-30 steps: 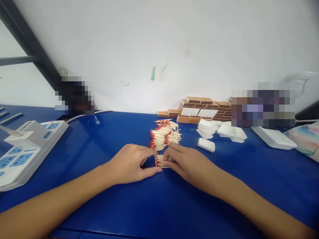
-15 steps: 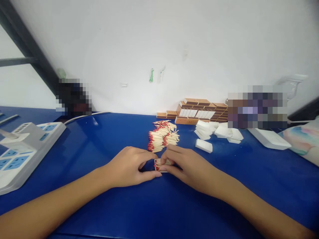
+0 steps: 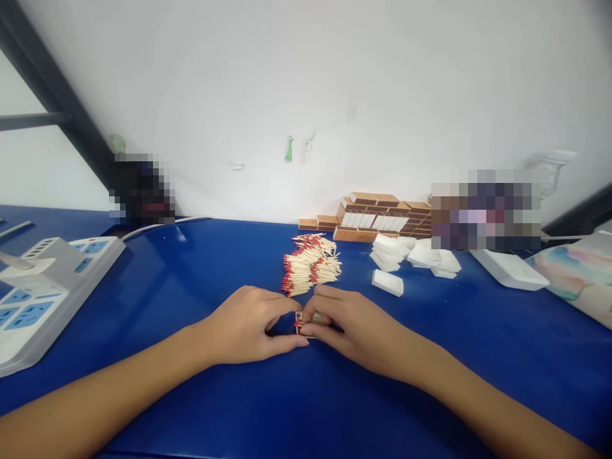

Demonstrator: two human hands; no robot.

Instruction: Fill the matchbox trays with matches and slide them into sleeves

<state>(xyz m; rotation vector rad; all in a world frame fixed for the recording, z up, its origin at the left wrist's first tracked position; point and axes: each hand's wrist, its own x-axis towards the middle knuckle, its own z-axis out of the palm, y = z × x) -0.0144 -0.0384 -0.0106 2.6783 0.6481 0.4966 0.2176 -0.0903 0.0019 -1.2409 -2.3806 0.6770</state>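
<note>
A small white matchbox tray [image 3: 297,326] lies on the blue table with red-headed matches [image 3: 300,323] inside. My left hand [image 3: 248,325] is curved around the tray's left end, thumb at the near side and forefinger at the far side, holding it. Over the tray, my right hand [image 3: 351,328] has its thumb and fingers pinched together at the matches. Its fingers cover most of the tray's right part, so how many matches are pinched is hidden. Just beyond both hands lies a large pile of loose matches [image 3: 310,268], heads mostly to the left.
Brown matchboxes [image 3: 368,234] are stacked against the wall. Several white trays [image 3: 388,282] lie right of the match pile. A white power strip [image 3: 62,299] sits at the left. Farther right are a larger white box [image 3: 509,271] and a colourful patterned item [image 3: 578,268].
My right thumb and fingers have shifted slightly left over the tray, toward the match heads. My left hand keeps its hold. The whole view has moved a little.
</note>
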